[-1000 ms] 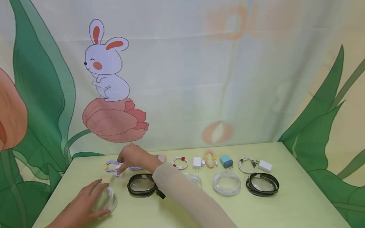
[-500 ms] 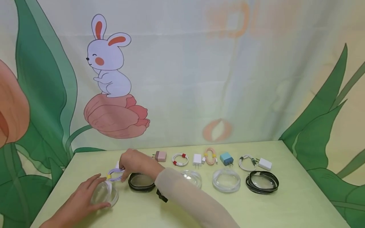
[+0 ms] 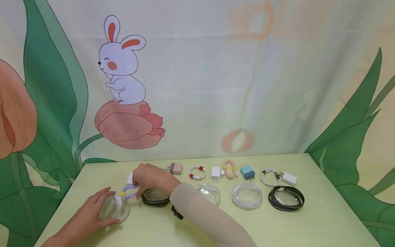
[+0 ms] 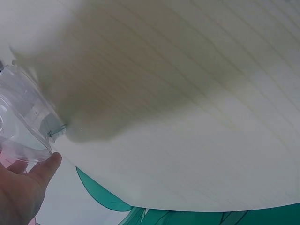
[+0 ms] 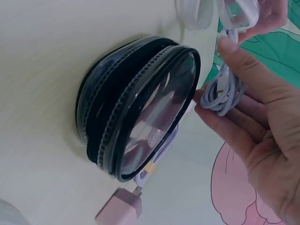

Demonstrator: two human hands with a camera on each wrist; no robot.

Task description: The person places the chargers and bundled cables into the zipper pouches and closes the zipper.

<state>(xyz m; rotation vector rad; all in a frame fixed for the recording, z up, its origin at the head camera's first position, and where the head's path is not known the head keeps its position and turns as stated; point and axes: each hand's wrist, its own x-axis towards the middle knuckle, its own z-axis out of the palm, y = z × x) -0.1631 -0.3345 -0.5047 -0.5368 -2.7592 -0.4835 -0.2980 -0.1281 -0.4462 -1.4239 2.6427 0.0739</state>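
Note:
In the head view my left hand holds a clear round pouch with a white rim, fingers on its far side and thumb near its front edge. That pouch stands tilted in the left wrist view. My right hand pinches a coiled lavender cable between thumb and fingers; its yellow tie shows in the head view. The cable is right beside the clear pouch; whether part of it is inside, I cannot tell. A white charger lies behind the cable. Near my right hand is a black-trimmed clear pouch.
Along the back lie a pink charger, a white cable with red ties, a white charger, a pink cable, a blue charger and others. More round pouches, one black-trimmed, stand in front. Another lavender cable lies behind the nearer pouch.
My right hand has drawn the lavender cable forward from beside the white charger to the clear pouch. The left hand has stayed on the pouch, which now looks more tilted.

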